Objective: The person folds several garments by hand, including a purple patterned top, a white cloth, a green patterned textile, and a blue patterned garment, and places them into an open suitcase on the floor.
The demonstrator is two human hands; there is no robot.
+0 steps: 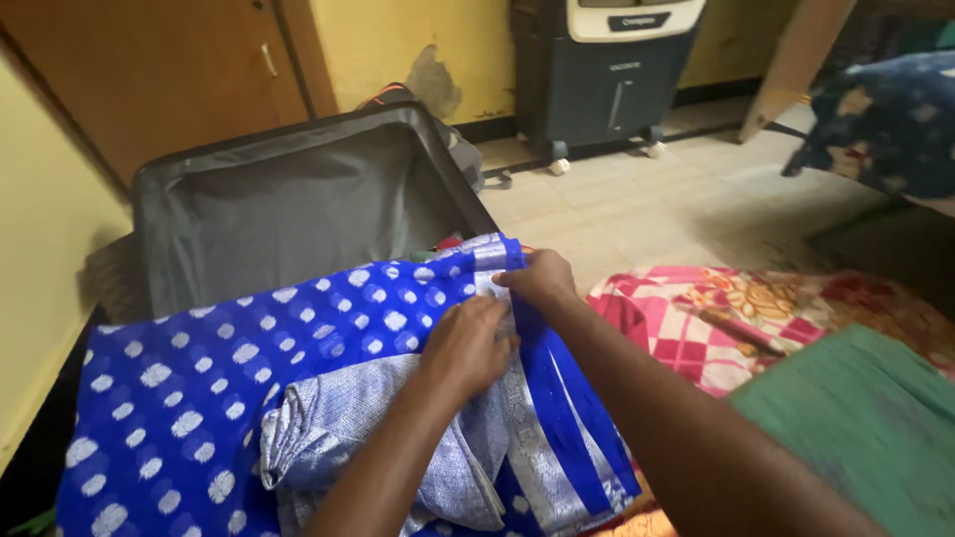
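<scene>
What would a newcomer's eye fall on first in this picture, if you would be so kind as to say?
The eye goes first to the bright blue cloth with white dots, spread across the lower left in front of the open grey suitcase. At its right edge the left hand and the right hand pinch its silver-striped border. To the right lies a pink checked floral cloth.

Blue fabric [199, 398] with white woven dots and a silver-striped border lay spread over the open suitcase [288, 199], its silvery grey end bunched in loose folds near the middle. The striped border edge was gathered and pinched at the cloth's upper right corner.
</scene>
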